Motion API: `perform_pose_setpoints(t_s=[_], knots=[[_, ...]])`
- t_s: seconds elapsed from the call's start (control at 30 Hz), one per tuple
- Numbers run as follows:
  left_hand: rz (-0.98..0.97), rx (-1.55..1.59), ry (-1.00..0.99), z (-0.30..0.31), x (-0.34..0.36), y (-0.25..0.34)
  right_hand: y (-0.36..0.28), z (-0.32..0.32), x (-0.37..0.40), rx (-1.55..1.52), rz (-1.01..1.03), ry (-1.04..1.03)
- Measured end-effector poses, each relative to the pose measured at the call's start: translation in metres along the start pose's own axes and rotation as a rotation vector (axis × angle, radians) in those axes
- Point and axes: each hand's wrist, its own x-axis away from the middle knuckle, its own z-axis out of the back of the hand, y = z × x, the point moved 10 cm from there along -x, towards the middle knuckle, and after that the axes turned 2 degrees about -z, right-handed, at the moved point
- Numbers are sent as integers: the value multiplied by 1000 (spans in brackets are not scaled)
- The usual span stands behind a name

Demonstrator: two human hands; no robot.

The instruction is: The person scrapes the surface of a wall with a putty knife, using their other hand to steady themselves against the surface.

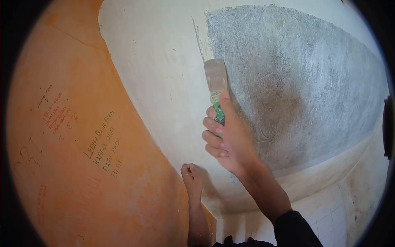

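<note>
My right hand (232, 142) is wrapped around the green handle of a putty knife (216, 76), thumb laid along the neck. The wide metal blade points up, its edge against the wall right at the left border of a rough grey patch (271, 74). A narrow pale strip (209, 43) runs up from the blade, next to a dark vertical scratch in the white wall surface (160, 70). Lower down, my left hand (192, 175) is closed with curled fingers close to the wall, by the line where white meets orange; nothing shows in it.
An orange wall area (82, 136) with handwriting in black and red fills the left side. Below the grey patch, a pale ledge (304, 177) curves along, with white tiles (329, 218) underneath. A dark object (387, 127) stands at the right edge.
</note>
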Motion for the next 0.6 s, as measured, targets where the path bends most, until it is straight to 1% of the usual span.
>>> perform_pose_setpoints(t_s=[0.1,0.2,0.23,0.3,0.33,0.4,0.5,0.57,0.6], knots=[[25,-38,-5,4,4,-2,12,27,8,0,2,63],[11,-114,-15,2,9,0,-6,12,-8,25,39,-16],[45,-96,-23,2,8,0,-12,5,-12,22,41,-14],[88,-82,-30,3,13,2,-27,-12,-13,58,118,-55],[91,-80,-20,2,14,4,-20,-5,-8,57,121,-58],[83,-71,-5,1,9,4,9,24,2,23,18,37],[56,-53,-10,2,6,5,1,14,-8,27,34,-6],[156,14,13,2,8,3,0,5,-5,11,28,5],[160,11,9,2,9,9,0,4,-2,-2,24,18]])
